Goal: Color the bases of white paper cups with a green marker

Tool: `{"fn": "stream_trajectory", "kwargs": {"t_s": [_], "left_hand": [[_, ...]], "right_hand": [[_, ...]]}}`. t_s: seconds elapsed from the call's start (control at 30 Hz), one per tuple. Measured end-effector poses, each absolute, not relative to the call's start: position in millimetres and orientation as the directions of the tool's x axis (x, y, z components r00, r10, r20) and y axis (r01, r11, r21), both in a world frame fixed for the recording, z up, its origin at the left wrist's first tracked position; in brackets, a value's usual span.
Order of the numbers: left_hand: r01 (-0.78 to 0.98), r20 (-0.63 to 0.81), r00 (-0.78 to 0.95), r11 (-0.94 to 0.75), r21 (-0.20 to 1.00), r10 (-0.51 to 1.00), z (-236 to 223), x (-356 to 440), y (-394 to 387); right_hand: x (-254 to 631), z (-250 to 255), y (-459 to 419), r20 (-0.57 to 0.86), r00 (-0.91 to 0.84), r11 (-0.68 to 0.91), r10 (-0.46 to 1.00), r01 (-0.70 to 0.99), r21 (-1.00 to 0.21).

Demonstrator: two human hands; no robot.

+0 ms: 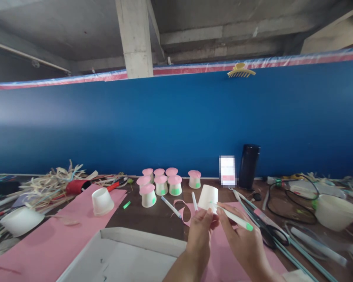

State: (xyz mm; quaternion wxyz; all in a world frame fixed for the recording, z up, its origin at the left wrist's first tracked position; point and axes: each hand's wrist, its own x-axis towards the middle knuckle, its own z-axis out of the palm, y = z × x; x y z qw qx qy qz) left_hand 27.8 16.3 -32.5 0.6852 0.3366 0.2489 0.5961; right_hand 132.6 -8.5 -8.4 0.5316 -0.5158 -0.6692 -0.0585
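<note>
My left hand (200, 232) is closed around the lower part of a white paper cup (208, 196), which leans slightly over a pink sheet. In my right hand (243, 241) is a white marker (237, 217) with a green end. Its tip meets the side of the cup, where a small green mark shows. Beyond my hands stand several finished-looking white cups with pink round tops and green patches, one (194, 179) apart from the cluster (161, 184). A green cap (126, 205) lies to the left on the brown table.
A white shallow box (141, 237) is in front. Scissors (270, 231), a black cylinder (249, 166) and a cable (294, 196) are on the right. At left lie a white cup (102, 201), pink paper (55, 231) and heaped paper strips (60, 178). A blue panel (176, 121) stands behind.
</note>
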Motion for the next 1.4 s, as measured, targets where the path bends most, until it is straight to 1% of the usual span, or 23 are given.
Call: {"fn": "stream_trajectory", "kwargs": {"t_s": [0.2, 0.47, 0.57, 0.93, 1.4], "left_hand": [[-0.621, 0.099, 0.182, 0.036, 0.783, 0.978, -30.9, 27.1, 14.7], [-0.622, 0.146, 0.194, 0.007, 0.783, 0.97, -26.2, 25.6, 12.5], [-0.617, 0.139, 0.193, 0.01, 0.787, 0.971, -25.4, 25.5, 12.7], [-0.642, 0.117, 0.17, 0.02, 0.767, 0.979, -20.4, 24.7, 12.1], [-0.641, 0.139, 0.151, -0.01, 0.768, 0.979, -22.2, 24.4, 14.7]], "right_hand": [[132.2, -9.0, -10.2, 0.754, 0.109, 0.45, 0.648, 0.744, -0.494], [129.5, -5.2, -12.4, 0.742, 0.118, 0.451, 0.66, 0.727, -0.517], [129.3, -4.7, -12.8, 0.727, 0.122, 0.437, 0.676, 0.727, -0.529], [127.9, -4.8, -14.8, 0.732, 0.112, 0.43, 0.672, 0.745, -0.509], [127.3, -6.7, -14.7, 0.691, 0.096, 0.435, 0.717, 0.712, -0.551]]}}
